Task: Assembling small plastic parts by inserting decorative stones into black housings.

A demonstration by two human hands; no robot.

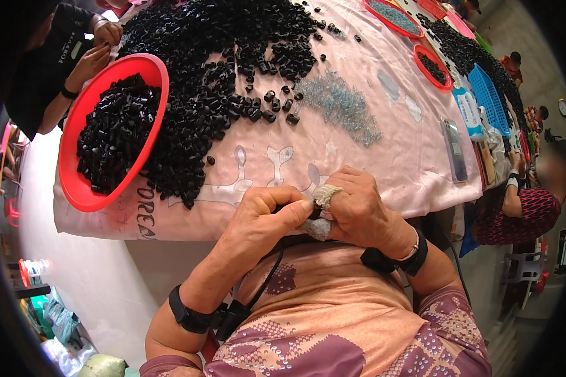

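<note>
room right, crowding left

pink cloth (415,151) gives passage between the pale-blue pieces (343,107) and the phone (454,151); black parts (188,132) and a red basin (87,201) block the left.

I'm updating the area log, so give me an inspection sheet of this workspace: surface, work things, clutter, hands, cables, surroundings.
Surface: pink patterned cloth, wrinkled in places.
Work things: loose black parts in a wide heap; more in a tilted red basin; small clear bluish pieces spread nearby.
Clutter: phone and blue basket toward the right.
Hands: left hand and right hand meet at the near edge; what they hold is mostly hidden.
Cables: thin dark cord beside the left forearm.
Surroundings: other people at both sides; grey stool at right.
</note>
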